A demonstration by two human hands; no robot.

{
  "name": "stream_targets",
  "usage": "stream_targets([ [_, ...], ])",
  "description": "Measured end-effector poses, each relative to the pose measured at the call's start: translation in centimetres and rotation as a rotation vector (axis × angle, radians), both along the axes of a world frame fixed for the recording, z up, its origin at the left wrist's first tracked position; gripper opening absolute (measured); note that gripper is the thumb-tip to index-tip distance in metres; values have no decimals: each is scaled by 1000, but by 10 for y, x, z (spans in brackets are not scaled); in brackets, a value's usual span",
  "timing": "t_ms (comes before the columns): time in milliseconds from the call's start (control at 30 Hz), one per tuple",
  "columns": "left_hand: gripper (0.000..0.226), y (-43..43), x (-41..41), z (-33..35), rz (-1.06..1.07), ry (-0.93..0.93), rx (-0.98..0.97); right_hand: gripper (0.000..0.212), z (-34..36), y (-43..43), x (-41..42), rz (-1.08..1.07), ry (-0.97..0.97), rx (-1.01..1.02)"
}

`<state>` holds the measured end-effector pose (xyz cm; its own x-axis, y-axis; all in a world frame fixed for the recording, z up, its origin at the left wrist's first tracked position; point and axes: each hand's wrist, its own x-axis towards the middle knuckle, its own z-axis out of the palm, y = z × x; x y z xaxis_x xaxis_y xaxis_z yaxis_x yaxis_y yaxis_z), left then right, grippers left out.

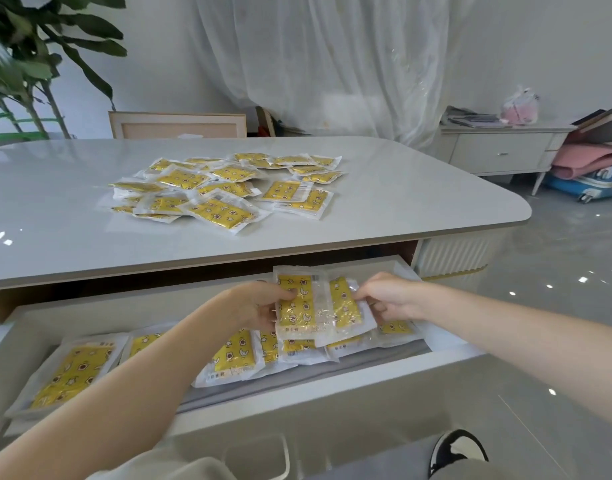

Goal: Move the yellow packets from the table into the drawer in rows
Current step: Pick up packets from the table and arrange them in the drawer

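At the upper left of the frame a leafy potted plant [27,60] is standing behind the bench [419,188], with a framed wooden panel [176,124] leaning just to its right. In the lower left, a row of yellow packets [72,372] is lying flat in the open drawer [332,382], running rightward under both forearms, which are hiding part of that row. On the bench top, in the upper middle, a loose pile of yellow packets [225,183] is lying in overlapping heaps, well apart from the drawer.

In the centre of the frame the left hand [259,306] is pinching the left edge of a held yellow packet [297,303], thumb on its face. A second held packet [346,306] is overlapping it on the right, and the right hand [391,299] is gripping that one's right edge with its fingers curled in. Both held packets are hovering over the right part of the drawer, above the packets already lying there.

At the upper right, a white plastic sheet [332,57] is hanging along the wall, and a low cabinet [502,150] is carrying papers and a pink bag [519,107]. Further right, a blue suitcase [588,185] is lying on the floor under folded pink fabric. At the bottom right a black-and-white shoe [457,452] is showing.
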<state>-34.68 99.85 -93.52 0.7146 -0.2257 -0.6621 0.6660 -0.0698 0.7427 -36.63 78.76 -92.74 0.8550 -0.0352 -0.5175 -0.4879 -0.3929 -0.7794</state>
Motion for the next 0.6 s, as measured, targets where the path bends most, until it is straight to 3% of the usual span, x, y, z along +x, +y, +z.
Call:
stream_targets([
  [133,31,1,3,-10,8,-34,139,8,4,-25,13,-12,-50,-288],
  [233,35,-4,1,-24,-36,-140,303,10,1,-35,16,-10,-6,-369],
  [300,29,-8,-3,-27,-42,-155,304,7,2,-37,12,-11,31,-384],
  [467,35,-11,-7,-24,-22,-138,199,30,0,-41,14,-71,-2,-321],
  [600,55,-12,-8,-18,-44,-264,297,42,-5,-41,13,20,-97,-560],
])
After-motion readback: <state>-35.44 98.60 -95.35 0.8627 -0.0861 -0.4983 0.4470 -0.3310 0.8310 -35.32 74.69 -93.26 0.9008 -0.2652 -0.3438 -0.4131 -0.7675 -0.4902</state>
